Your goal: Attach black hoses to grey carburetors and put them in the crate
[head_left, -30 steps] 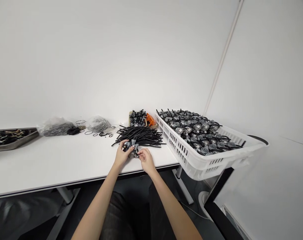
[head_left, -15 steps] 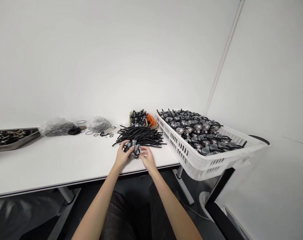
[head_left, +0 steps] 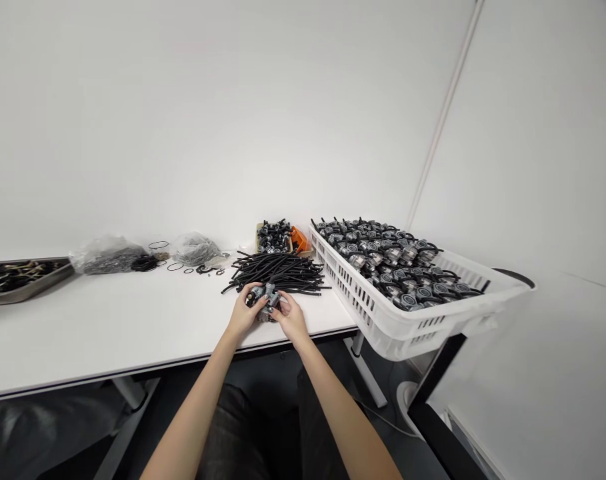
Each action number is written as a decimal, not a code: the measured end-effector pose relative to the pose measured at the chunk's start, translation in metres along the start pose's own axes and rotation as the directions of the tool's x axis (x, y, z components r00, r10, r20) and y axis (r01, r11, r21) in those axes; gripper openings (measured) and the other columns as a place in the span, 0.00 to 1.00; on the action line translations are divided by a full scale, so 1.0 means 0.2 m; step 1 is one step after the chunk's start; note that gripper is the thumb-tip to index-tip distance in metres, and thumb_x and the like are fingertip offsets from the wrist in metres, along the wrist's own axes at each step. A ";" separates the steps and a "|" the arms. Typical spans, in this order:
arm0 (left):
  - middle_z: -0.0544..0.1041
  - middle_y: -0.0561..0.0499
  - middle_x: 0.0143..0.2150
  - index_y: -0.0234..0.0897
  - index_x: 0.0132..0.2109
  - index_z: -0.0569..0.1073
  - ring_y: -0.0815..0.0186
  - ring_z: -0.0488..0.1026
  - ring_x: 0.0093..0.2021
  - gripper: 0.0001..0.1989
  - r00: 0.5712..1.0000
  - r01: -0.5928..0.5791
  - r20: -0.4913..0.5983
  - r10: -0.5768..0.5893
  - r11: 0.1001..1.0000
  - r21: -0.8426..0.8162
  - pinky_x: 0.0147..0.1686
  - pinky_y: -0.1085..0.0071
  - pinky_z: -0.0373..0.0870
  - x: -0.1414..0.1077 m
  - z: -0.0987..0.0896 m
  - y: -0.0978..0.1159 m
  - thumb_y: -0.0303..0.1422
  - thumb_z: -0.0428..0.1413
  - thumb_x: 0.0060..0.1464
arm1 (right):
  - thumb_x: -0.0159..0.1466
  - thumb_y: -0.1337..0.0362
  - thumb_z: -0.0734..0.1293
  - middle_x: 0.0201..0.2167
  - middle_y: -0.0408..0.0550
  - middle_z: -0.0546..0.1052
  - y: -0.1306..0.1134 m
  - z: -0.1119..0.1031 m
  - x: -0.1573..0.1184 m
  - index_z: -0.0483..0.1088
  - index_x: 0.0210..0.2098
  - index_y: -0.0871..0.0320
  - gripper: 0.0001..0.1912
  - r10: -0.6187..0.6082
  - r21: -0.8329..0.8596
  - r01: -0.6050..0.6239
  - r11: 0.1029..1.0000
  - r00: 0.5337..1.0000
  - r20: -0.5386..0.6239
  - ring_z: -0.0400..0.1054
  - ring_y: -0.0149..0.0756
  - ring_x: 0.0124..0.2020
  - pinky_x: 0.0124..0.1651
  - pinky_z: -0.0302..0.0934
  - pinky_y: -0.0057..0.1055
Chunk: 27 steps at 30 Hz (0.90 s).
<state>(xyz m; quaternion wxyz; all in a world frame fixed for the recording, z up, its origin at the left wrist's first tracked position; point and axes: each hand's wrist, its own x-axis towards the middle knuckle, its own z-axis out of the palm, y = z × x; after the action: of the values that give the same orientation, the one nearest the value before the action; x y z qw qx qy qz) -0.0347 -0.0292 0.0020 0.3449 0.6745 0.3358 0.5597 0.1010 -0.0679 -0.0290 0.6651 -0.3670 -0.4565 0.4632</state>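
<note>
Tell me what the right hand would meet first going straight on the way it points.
The right hand would meet the metal part first; its fingers are on it. Past that, probably the pile of black tubes, though depth is unclear.

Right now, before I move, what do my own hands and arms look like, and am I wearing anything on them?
Your left hand and right hand are ungloved. Both forearms are bare, with no sleeve, watch or bracelet visible. Nail details are too small to tell.
</note>
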 end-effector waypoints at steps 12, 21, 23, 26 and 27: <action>0.78 0.47 0.44 0.39 0.48 0.74 0.61 0.75 0.40 0.25 0.949 0.286 0.017 -0.315 0.834 -0.472 0.38 0.70 0.70 0.00 -0.01 -0.03 0.46 0.63 0.44 | 0.55 0.51 0.69 0.47 0.53 0.77 -0.07 -0.02 -0.03 0.72 0.47 0.55 0.24 -0.053 -0.012 0.052 0.999 0.996 -0.069 0.71 0.43 0.49 0.51 0.65 0.39; 0.81 0.41 0.33 0.30 0.48 0.73 0.56 0.79 0.30 0.22 0.795 0.593 0.341 -0.502 0.524 -0.611 0.29 0.63 0.76 -0.02 -0.04 0.09 0.44 0.48 0.60 | 0.58 0.53 0.67 0.44 0.50 0.79 -0.12 0.00 -0.03 0.74 0.44 0.54 0.17 -0.116 -0.105 0.108 0.989 0.991 -0.070 0.71 0.44 0.48 0.51 0.64 0.40; 0.81 0.41 0.32 0.30 0.49 0.73 0.56 0.79 0.30 0.23 0.777 0.618 0.374 -0.506 0.504 -0.604 0.29 0.63 0.76 -0.03 -0.04 0.10 0.44 0.47 0.60 | 0.59 0.54 0.67 0.44 0.50 0.79 -0.15 0.01 0.00 0.74 0.45 0.54 0.17 -0.178 -0.116 0.173 0.978 0.984 -0.033 0.71 0.44 0.48 0.51 0.65 0.40; 0.81 0.40 0.31 0.29 0.47 0.74 0.56 0.79 0.29 0.24 0.761 0.641 0.408 -0.504 0.487 -0.593 0.29 0.62 0.76 -0.03 -0.04 0.09 0.46 0.47 0.60 | 0.59 0.56 0.67 0.49 0.51 0.77 -0.23 0.04 0.06 0.74 0.47 0.52 0.17 -0.257 -0.179 0.266 0.947 0.964 0.074 0.70 0.43 0.49 0.49 0.66 0.38; 0.81 0.40 0.31 0.29 0.47 0.74 0.56 0.79 0.29 0.24 0.761 0.641 0.411 -0.502 0.486 -0.593 0.29 0.62 0.76 -0.03 -0.05 0.08 0.46 0.47 0.60 | 0.59 0.56 0.67 0.50 0.50 0.76 -0.25 0.05 0.09 0.74 0.46 0.52 0.17 -0.277 -0.213 0.295 0.931 0.954 0.111 0.69 0.43 0.50 0.48 0.66 0.38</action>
<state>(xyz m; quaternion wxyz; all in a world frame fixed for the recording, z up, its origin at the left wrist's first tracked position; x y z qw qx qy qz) -0.0435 -0.0419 0.0146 0.7704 0.3856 0.2677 0.4313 0.1089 -0.0660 0.0236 0.6607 -0.3516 -0.5808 0.3202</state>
